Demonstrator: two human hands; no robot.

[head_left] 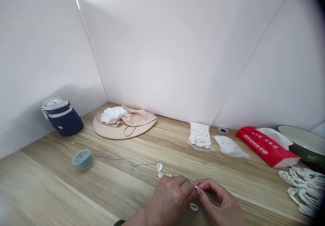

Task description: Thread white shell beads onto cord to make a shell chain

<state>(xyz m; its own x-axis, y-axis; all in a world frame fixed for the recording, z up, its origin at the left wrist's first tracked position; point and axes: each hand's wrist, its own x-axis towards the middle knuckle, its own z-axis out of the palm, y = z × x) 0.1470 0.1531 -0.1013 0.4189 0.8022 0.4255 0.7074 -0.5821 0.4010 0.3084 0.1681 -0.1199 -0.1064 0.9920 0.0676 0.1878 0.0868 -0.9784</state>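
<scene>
left hand [169, 199] low centre, back up, fingers curled, tips pinched | right hand [220, 202] just beside it, fingers bent inward, thumb and forefinger pinched | both hands' tips touching | forearms cut off at bottom edge

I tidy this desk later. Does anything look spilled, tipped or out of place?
Only the navy container by the left wall stands out: it sits tilted, not upright. Loose cord trails from the teal spool to the shells. Nothing looks spilled.

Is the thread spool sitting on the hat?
No, the spool lies on the table, apart from the hat.
</scene>
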